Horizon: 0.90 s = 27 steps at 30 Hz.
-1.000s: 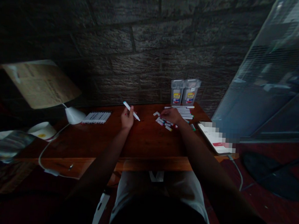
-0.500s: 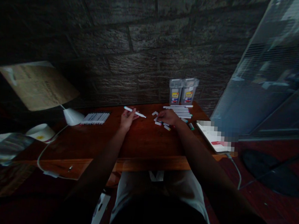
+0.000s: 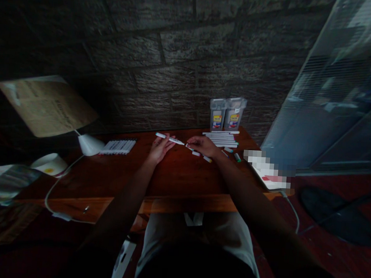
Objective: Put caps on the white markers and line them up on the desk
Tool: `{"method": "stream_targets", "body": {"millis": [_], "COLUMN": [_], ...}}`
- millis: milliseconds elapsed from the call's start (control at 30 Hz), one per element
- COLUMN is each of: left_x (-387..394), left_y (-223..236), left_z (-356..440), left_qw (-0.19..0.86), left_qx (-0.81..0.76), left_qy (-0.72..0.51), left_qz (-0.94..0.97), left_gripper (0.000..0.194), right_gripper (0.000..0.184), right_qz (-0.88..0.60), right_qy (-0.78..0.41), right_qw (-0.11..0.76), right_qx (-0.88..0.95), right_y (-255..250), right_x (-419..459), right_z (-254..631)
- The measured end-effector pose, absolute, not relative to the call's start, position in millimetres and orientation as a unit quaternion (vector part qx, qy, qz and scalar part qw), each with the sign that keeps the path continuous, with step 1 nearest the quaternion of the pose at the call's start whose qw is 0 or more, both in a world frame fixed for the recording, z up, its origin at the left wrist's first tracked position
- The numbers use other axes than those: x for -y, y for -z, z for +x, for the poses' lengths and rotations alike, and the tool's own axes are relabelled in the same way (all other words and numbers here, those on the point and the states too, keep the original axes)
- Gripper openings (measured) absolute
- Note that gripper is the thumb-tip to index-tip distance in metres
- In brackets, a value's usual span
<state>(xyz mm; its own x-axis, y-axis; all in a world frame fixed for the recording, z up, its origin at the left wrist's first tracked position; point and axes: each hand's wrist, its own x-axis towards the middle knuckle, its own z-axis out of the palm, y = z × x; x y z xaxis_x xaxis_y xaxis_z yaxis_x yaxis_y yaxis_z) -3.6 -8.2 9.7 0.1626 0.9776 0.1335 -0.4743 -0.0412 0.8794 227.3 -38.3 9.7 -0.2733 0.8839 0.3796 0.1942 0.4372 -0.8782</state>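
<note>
My left hand [image 3: 158,149] is closed on a white marker [image 3: 169,139] that lies nearly level, its tip pointing right. My right hand [image 3: 202,145] is close to that tip, fingers curled and pinched on what looks like a small cap; I cannot make it out for sure. Loose marker caps [image 3: 207,158] lie on the wooden table [image 3: 177,176] just beside and below my right hand. A row of white markers [image 3: 223,138] lies behind it, and another row of markers [image 3: 118,146] lies to the left.
Two clear plastic marker boxes [image 3: 226,113] stand at the stone wall. A white device with a cable [image 3: 269,174] lies at the right edge. A white lamp base [image 3: 90,145], its cord, a paper shade and a roll of tape [image 3: 50,164] are at the left.
My left hand turned the marker from a slant to nearly level and carried it right. My right hand left the heap of caps and came left to the marker's tip.
</note>
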Motion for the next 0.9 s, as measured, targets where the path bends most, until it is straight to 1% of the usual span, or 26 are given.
{"method": "stream_targets", "body": {"millis": [100, 267, 400, 600, 767, 900], "left_x": [8, 7, 11, 16, 21, 22], "left_y": [-9, -6, -7, -9, -10, -11], "left_z": [-4, -5, -5, -5, -4, -3], "left_qw": [0.636, 0.635, 0.656, 0.672, 0.690, 0.684], "left_qx": [-0.280, -0.290, -0.291, -0.256, -0.268, -0.278], "left_qy": [-0.577, -0.561, -0.519, -0.509, -0.459, -0.456], "left_qz": [0.429, 0.445, 0.465, 0.474, 0.491, 0.496], "left_gripper": [0.016, 0.012, 0.019, 0.023, 0.023, 0.022], "right_gripper": [0.026, 0.022, 0.018, 0.023, 0.022, 0.023], "right_qz": [-0.382, -0.399, -0.409, -0.402, -0.398, -0.402], "right_qy": [-0.372, -0.391, -0.421, -0.472, -0.525, -0.549], "right_qw": [0.484, 0.488, 0.508, 0.535, 0.532, 0.509], "right_qx": [0.694, 0.671, 0.630, 0.574, 0.533, 0.527], "right_y": [-10, -12, -13, -15, -21, -26], "right_x": [39, 42, 41, 42, 49, 53], "right_z": [226, 225, 223, 218, 215, 214]}}
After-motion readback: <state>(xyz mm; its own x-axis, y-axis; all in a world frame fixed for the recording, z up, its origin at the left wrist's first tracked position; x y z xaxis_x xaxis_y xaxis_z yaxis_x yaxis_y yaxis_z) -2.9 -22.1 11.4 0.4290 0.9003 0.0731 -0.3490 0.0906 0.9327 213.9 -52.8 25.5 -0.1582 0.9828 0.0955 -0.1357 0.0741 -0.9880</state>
